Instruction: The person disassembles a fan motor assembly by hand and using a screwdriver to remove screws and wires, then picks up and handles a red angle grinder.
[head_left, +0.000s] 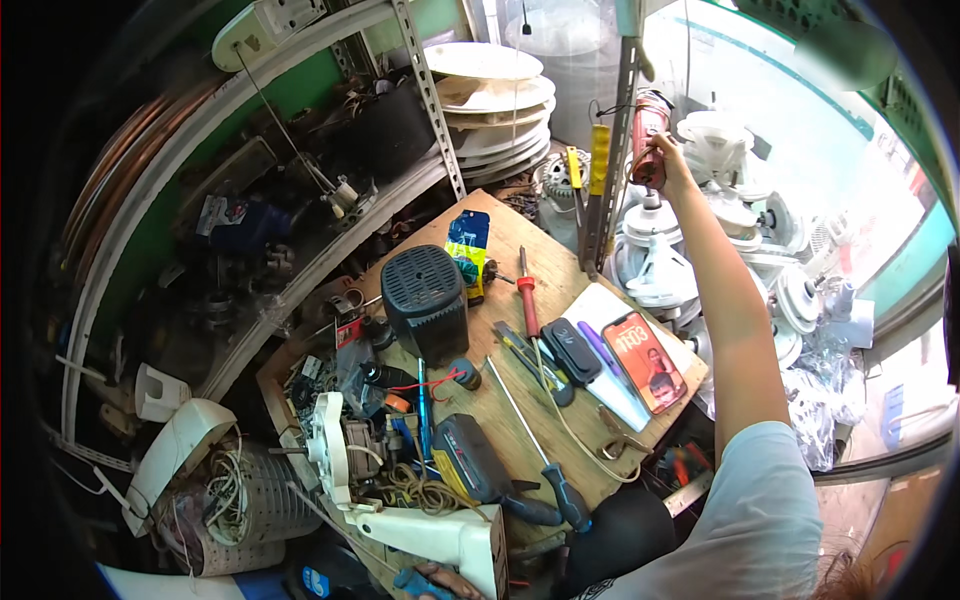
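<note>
My right arm reaches up to the metal upright [620, 140], where my right hand [668, 158] is closed around a red cylindrical object [650, 115] with a dark cord by it. At the bottom edge my left hand [445, 582] grips a blue object [413, 583], partly out of view, beside a white plastic housing [430, 533]. On the wooden bench [530, 420] lie a screwdriver [565, 495], a soldering iron [527, 295], a cordless tool [470, 460], pliers [525, 345] and a phone [645, 365] on paper. A black mesh-topped box [422, 300] stands at the back.
Left, metal shelving [210, 120] holds dark parts and coiled tubing [120, 190]; a perforated drum [240, 500] sits below. Stacked white discs [490, 100] stand behind the bench. White fan motors and plastic parts [650, 270] crowd the right side, beside the bright glass.
</note>
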